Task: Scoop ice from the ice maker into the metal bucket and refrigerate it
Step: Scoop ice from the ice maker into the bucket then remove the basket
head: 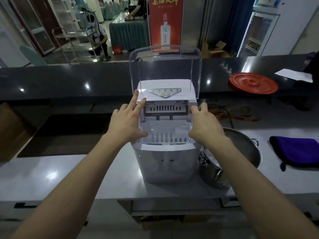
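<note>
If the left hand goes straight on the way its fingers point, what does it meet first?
The raised clear lid of the ice maker: the left hand points at its lower left corner, fingertips seemingly almost touching it, though depth is unclear.

Both arms reach forward, bare, with the backs of the hands up. The left hand (126,122) is flat, its fingers (135,97) straight and spread and its thumb angled inward. The right hand (206,125) has its fingers (198,109) bent at the knuckles; whether they grip anything cannot be told.
</note>
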### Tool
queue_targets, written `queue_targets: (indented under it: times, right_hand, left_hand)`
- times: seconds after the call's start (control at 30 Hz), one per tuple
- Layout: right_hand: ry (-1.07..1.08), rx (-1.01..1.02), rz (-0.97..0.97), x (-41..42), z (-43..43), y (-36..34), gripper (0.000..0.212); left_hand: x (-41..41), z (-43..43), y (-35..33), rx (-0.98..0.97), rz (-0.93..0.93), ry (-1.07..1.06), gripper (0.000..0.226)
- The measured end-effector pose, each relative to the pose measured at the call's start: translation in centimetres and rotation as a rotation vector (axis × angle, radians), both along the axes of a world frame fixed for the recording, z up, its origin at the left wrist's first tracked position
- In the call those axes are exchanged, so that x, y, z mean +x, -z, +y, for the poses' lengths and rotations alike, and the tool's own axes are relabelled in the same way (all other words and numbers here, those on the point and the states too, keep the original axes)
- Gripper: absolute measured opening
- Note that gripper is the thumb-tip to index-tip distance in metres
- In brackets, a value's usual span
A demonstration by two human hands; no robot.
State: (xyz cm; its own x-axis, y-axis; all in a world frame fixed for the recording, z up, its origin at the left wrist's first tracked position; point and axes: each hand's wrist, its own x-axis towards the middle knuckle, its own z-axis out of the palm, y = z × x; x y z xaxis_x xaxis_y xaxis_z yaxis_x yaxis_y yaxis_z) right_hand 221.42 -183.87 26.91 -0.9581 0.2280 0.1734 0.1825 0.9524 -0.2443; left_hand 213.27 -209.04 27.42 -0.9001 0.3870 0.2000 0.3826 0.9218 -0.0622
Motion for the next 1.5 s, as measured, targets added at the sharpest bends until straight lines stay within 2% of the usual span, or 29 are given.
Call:
queue_targets:
  times: [0.2, 0.47, 0.63, 0.83, 0.97, 1.03, 1.5]
  right_hand:
    - [0.009, 0.0, -0.005, 0.1, -0.2, 0.5, 0.066]
    - [-0.003, -0.044, 0.013, 0.6, 0.3, 0.6, 0.064]
    - [-0.012, -0.044, 0.022, 0.6, 0.7, -0.4, 0.045]
    - [0.004, -0.053, 0.104, 1.0, 1.3, -1.4, 0.053]
    - [0.009, -0.041, 0.183, 1.3, 1.4, -1.8, 0.027]
    - [0.019, -0.043, 0.213, 1.5, 1.4, -2.2, 0.021]
    - [-0.007, -0.221, 0.451, 2.2, 1.2, -4.1, 0.015]
  left_hand:
    - [0.5, 0.4, -0.4, 0.024, -0.093, 0.009, 0.142]
    - [0.3, 0.5, -0.5, 0.07, -0.147, 0.055, 0.129]
    - [-0.2, 0.1, -0.6, 0.072, -0.146, 0.078, 0.124]
    - [-0.9, -1.0, -0.4, 0.1, -0.086, 0.103, 0.124]
    - [-1.1, -1.2, -0.9, 0.177, -0.058, 0.122, 0.111]
    - [-1.1, -1.3, -1.6, 0.224, -0.028, 0.144, 0.102]
    - [-1.6, -1.5, -4.6, 0.321, 0.016, 0.174, 0.073]
